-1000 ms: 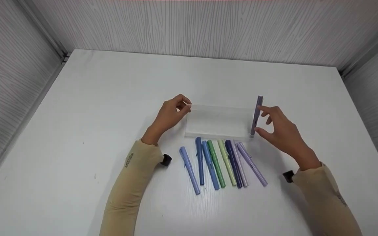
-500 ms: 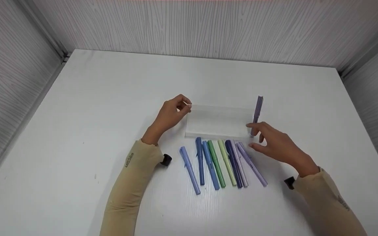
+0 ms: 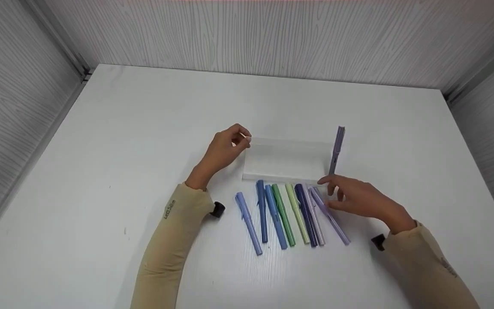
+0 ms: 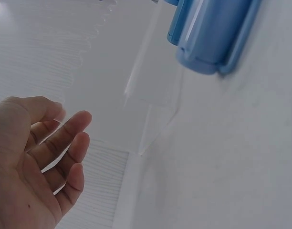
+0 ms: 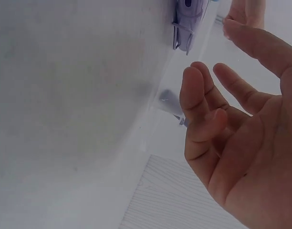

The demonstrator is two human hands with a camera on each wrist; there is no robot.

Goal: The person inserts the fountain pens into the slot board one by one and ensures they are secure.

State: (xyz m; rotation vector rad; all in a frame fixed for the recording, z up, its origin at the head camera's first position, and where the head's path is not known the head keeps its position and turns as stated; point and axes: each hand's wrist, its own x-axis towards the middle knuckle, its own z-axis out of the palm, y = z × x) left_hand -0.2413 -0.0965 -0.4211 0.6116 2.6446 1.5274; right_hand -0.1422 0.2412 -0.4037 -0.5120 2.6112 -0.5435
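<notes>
At its far left corner, my left hand [image 3: 223, 148] pinches the rim of a clear plastic tray [image 3: 285, 177] between thumb and forefinger. One purple pen [image 3: 338, 139] stands inside the tray's right end, running front to back and leaning slightly. My right hand [image 3: 360, 198] holds nothing; its loosely bent fingers hover over the cap end of a lilac pen [image 3: 336, 223]. Whether the thumb touches that pen I cannot tell. In the right wrist view, the lilac pen's cap [image 5: 186, 24] lies just beyond the fingertips, apart from them.
Left of the lilac pen, several pens lie roughly side by side before the tray: a pale lilac pen [image 3: 318, 227], a navy pen [image 3: 306, 214], a yellow-green pen [image 3: 297, 214], a green pen [image 3: 284, 216] and blue pens [image 3: 249, 223]. Wood-grain panels [image 3: 272, 38] border the white table [image 3: 165, 103].
My right hand has let go of the purple pen at the tray's right end and moved down toward the lilac pen. The left hand stays on the tray's corner.
</notes>
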